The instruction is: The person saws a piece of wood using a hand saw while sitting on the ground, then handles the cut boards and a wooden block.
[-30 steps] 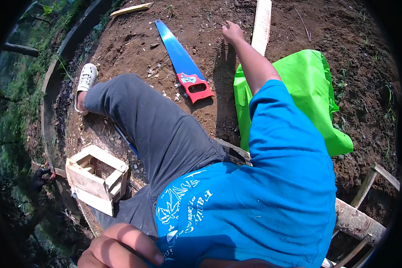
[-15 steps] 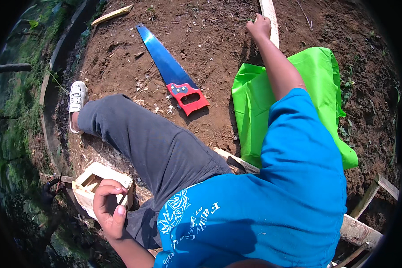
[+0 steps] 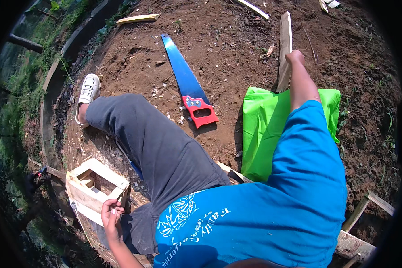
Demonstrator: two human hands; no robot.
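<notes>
My right hand [image 3: 295, 57] reaches far out over the ground, its fingers closed on the edge of a wooden plank [image 3: 285, 42]. The plank's lower end is beside a bright green cloth bag [image 3: 265, 134], which lies partly under my right arm. My left hand [image 3: 111, 219] is low on the left, fingers curled and thumb bent in; whatever is in them is too small to make out. Right beside it sits a box-like frame of pale wood [image 3: 87, 196], open on top. A handsaw [image 3: 187, 80] with a blue blade and red handle lies on the soil between my leg and the bag.
Wood strips [image 3: 138, 18] lie at the far left, and another [image 3: 252, 8] at the far middle. A curved concrete edge [image 3: 53, 76] borders plants on the left. Wooden framing [image 3: 357, 243] stands at the lower right. My outstretched leg [image 3: 152, 138] crosses the middle.
The view has shifted, so the saw and bag appear lower and further right. The plank in my right hand has tilted to show its broad face. My left hand's fingers have drawn closer together.
</notes>
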